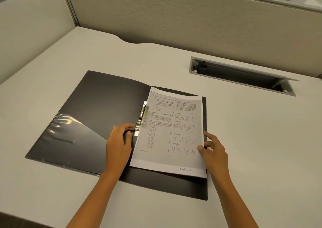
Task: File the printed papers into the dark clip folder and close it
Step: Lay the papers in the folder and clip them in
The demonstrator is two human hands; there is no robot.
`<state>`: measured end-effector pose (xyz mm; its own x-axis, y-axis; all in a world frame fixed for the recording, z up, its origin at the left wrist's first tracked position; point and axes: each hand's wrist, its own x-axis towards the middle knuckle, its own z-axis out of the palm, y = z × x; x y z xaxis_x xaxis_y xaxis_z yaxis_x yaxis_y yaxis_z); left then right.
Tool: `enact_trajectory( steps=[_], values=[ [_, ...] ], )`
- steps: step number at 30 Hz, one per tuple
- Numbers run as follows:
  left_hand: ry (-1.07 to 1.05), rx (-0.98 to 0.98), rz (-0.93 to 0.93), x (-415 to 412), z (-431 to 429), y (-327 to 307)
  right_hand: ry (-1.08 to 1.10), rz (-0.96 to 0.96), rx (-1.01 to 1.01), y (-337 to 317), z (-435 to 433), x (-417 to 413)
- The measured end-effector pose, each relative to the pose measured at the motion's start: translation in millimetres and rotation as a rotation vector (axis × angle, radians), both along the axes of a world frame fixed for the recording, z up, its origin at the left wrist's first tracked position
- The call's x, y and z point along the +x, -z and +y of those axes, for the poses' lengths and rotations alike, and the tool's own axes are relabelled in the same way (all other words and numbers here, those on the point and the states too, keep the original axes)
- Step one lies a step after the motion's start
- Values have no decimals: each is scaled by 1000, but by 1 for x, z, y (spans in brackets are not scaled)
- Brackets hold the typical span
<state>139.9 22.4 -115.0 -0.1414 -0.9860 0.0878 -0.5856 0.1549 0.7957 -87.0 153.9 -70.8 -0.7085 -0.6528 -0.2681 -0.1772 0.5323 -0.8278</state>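
The dark clip folder (97, 109) lies open on the desk, with a clear pocket on its left flap. Printed papers (169, 132) rest on its right half, their left edge at the metal clip (142, 118) by the spine. The clip's lever stands raised. My left hand (118, 140) rests on the folder just left of the clip, its fingertips touching the lower end of the clip. My right hand (211, 151) holds the papers' right edge near the bottom, thumb on top of the sheet.
The white desk (252, 140) extends to the right and front. An open cable tray slot (242, 76) is set into the desk at the back right. Beige partition walls (174, 18) stand behind and to the left.
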Motion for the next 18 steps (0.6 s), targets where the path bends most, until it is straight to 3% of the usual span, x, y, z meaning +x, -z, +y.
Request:
enact_trajectory(
  steps=[18],
  values=[
    [17, -55, 12, -2, 0, -6, -119, 68, 144, -9, -1, 2]
  ],
)
